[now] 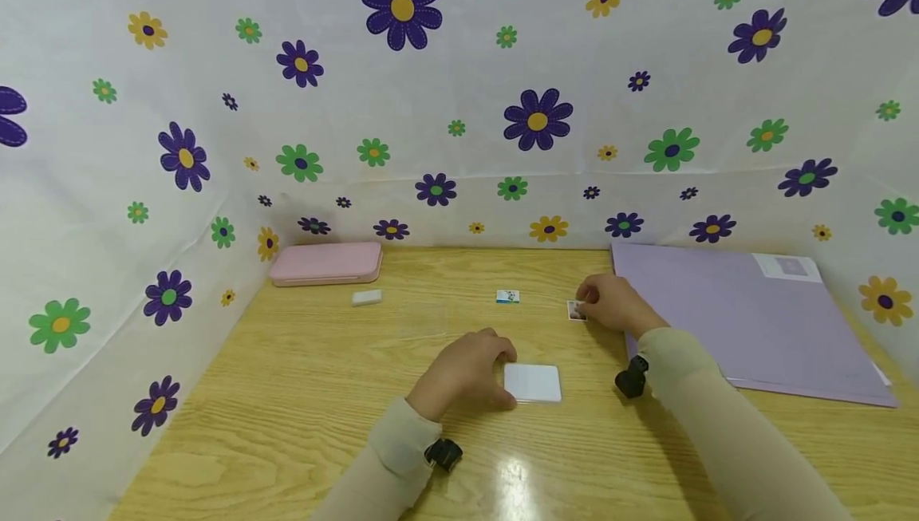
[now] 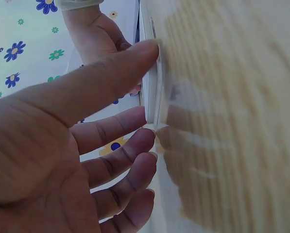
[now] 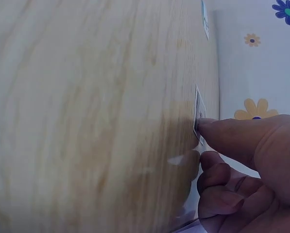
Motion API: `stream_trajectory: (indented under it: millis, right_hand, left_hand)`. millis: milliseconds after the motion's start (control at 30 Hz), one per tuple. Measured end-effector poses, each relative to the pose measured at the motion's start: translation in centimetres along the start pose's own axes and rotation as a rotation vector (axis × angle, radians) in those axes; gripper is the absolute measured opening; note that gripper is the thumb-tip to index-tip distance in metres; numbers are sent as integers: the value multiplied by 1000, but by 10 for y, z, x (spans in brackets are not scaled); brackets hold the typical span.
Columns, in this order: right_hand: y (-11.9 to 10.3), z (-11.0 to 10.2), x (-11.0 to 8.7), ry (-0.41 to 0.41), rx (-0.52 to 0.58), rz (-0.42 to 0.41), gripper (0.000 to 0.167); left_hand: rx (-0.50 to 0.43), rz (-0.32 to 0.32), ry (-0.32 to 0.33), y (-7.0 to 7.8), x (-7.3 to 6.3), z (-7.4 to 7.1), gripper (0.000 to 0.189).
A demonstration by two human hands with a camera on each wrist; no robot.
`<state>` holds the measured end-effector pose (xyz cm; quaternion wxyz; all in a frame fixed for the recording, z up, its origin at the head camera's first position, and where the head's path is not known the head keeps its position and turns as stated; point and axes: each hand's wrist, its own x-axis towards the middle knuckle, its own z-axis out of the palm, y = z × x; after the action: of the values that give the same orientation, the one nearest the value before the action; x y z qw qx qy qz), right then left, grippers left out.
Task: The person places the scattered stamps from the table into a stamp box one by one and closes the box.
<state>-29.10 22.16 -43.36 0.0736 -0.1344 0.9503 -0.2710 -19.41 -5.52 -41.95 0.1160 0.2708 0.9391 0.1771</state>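
Observation:
My left hand (image 1: 467, 373) holds a flat white stack of cards (image 1: 532, 383), thumb at its near left corner and index finger at its far left corner. Seen edge-on in the left wrist view, the white stack (image 2: 151, 97) lies flat against the table, while the other fingers are loosely bent. Farther right, my right hand (image 1: 610, 301) pinches a small white-bordered photo card (image 1: 573, 311) on the table. In the right wrist view the thumb (image 3: 232, 133) lies over the face of the photo card (image 3: 198, 107), and the remaining fingers curl below it.
A small blue-and-white card (image 1: 507, 296) lies left of the right hand. Behind the left hand are a clear plastic sheet (image 1: 424, 321) and a white eraser-like block (image 1: 367, 297). A pink case (image 1: 326, 263) sits back left; a purple folder (image 1: 739, 321) covers the right side.

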Motion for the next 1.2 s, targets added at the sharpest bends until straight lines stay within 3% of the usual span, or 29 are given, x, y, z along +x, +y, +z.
stream_trajectory:
  millis: [233, 700, 1033, 1200]
  right_hand:
    - [-9, -6, 2, -49, 10, 25, 8]
    - [-8, -11, -4, -21, 35, 21, 10]
    - [-15, -21, -11, 3, 91, -68, 10]
    - [-22, -23, -17, 15, 152, -69, 8]
  left_hand:
    - [-1, -8, -5, 2, -2, 0, 54]
    - [4, -6, -9, 2, -2, 0, 52]
    - [14, -1, -12, 1, -2, -1, 52]
    - [13, 5, -11, 1, -1, -1, 52]
